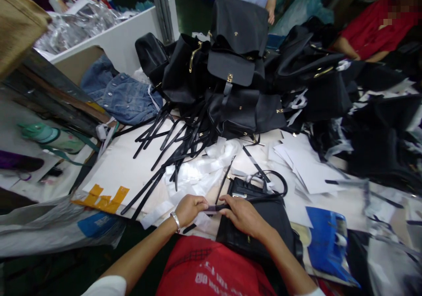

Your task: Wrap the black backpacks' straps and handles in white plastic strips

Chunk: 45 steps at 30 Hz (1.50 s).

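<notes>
- The left hand (189, 210) pinches one end of a dark strap (215, 208), thumb against curled fingers.
- The right hand (242, 215) pinches its other end.
- The strap spans the hands near the table's (112, 171) front edge, beside a black bag (273, 219).

No word, brand or number can be made out with certainty. At six o'clock, the red apron (211, 265) bears white characters (214, 279) in uneven rows, too blurred and folded to read. Near eight o'clock, the blue patch (99, 224) on the pale plastic sack (42, 230) carries whitish lettering, also illegible. Toward twelve o'clock, a tiny gold emblem (236, 34) sits on the upper black bag (242, 21); its details are too small to tell.
</notes>
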Tool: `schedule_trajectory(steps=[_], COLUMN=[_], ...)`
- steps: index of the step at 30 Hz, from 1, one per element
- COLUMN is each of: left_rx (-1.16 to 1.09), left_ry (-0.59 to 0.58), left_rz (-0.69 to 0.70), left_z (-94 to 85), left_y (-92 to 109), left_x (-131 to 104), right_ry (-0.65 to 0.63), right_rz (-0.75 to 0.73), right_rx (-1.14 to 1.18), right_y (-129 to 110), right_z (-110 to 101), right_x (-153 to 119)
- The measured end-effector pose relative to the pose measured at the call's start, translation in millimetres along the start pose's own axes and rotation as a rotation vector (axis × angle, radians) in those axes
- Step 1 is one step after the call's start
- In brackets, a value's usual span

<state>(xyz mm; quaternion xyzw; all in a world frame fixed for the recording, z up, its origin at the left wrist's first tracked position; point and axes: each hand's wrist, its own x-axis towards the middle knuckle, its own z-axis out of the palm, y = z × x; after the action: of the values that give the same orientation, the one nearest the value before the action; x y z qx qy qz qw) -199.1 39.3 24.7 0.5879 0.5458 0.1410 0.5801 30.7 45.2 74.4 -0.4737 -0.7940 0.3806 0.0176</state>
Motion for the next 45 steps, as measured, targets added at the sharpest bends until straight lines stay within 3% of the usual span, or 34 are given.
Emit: schedule_trajectory(steps=[4,10,16,23,26,29,32,34,38,42,45], left_rx=[-0.044,-0.053,-0.117,-0.340,-0.376,-0.412,-0.394,-0.340,-0.275,-0.456,-0.644], left_ry=[0.014,-0.020,0.050,0.338,0.430,0.478,0.508,0.511,0.405,0.090,-0.033], left_rz=[-0.017,0.032,0.017,-0.047,-0.050,-0.031,-0.009,0.006,0.032,-0.001,-0.013], left_z=[3.1,21.0,25.8,6.3,-1.3,-1.7,0.6,-0.2,-10.9,-21.8,-21.2], left_y=[1.2,12.2,18.9,25.0,26.6,29.2,31.2,30.4,22.0,7.6,-5.5], left_x=[4.6,11.2,18.5,18.4,13.5,11.1,9.1,5.3,-9.3,-21.1,-22.8], right_ry=[0.011,-0.039,-0.114,0.127,0.333,0.403,0.199,0.135,0.257,0.275,0.247], right_rz=[0.078,0.050,0.002,0.293,0.250,0.177,0.211,0.254,0.318,0.259,0.171], right_rx=[0.028,0.234,0.337,-0.210,-0.257,0.137,0.763,1.045,1.080,0.822,0.597], right_y=[14.3,4.2,9.0,36.5,27.2,-0.7,-28.3,-37.5,-35.1,-33.3,-40.0], right_z=[-3.9,12.1,-0.2,4.6,2.6,11.0,33.0,48.7,64.3,61.0,58.6], right_x=[-6.0,0.0,2.7,29.3,28.0,23.0,25.9,31.6,39.2,41.0,47.4])
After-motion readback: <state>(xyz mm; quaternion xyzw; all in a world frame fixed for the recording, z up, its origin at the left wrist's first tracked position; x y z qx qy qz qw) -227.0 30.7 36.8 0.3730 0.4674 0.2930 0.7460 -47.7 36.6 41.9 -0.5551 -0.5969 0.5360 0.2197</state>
